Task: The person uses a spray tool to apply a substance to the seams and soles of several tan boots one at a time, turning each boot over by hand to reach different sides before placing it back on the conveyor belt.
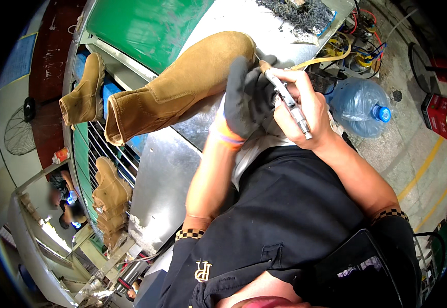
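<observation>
Item 1: boot [192,66], tan, pull-on, qty 1. Held on its side over bench [228,23], toe pointed to upper R, shaft mouth to lower L. Whether wt. is partly borne by bench can't be told.

Item 2: L hand [241,100], gloved, dk grey. Fingers bent, approx. half closed; boot gripped at sole side nr toe, thumb laid against upper. Some fingertips hidden.

Item 3: R hand [305,105], bare. Closed pen-fashion on tool [288,97], slim, metal, brown-tipped. Tip set just beside boot's toe-end edge; contact can't be confirmed.

Handling (est.): boot judged mod. wt., mass prob. biased to sole. Shaft prob. soft, apt to fold; toe & sole stiffer. Matte upper judged non-slip but easily scuffed. Best held round forefoot & sole edge, w/ shaft supported; shaft mouth alone not advised, as it'd prob. give. Tool judged light, rigid, poss. slippery; best held mid-barrel, clear of tip.

Surroundings, rel. to boot:
- Green mat [146,31]: beyond shaft.
- Scraps [298,19], dk: beyond toe, to R.
- Yellow hose [320,61]: R of toe; link to tool not discernible.
- Bottle [356,105], clear blue: R, well apart.
- 2nd boot [86,90], tan: L, near shaft mouth.
- Stacked boots [110,195], tan: below shaft mouth, apart.
- Fan [19,126]: far L.
</observation>
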### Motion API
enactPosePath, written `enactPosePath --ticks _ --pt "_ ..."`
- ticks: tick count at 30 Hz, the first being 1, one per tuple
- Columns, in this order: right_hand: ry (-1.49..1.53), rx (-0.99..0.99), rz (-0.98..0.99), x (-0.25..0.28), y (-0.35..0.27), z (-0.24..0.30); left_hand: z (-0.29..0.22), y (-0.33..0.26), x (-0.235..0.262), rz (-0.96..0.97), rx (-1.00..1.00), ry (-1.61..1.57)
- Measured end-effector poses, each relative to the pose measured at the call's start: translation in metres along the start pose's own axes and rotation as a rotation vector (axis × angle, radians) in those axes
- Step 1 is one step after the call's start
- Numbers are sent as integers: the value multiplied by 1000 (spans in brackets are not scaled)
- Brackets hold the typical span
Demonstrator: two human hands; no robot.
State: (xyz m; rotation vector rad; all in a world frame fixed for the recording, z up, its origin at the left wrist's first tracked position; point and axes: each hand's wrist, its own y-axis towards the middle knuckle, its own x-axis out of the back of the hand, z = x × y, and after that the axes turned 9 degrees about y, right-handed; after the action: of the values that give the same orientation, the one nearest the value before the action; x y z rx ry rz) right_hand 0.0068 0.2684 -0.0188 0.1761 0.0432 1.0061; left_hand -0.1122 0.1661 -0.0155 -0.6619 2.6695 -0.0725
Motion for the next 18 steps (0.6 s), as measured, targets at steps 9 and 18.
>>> enactPosePath --ticks 9,18 --pt "293 -24 -7 4 41 -23 -173 -102 80 -618 -759 906" --pt "562 -203 176 -24 144 -44 -136 -77 24 -343 -167 1145"
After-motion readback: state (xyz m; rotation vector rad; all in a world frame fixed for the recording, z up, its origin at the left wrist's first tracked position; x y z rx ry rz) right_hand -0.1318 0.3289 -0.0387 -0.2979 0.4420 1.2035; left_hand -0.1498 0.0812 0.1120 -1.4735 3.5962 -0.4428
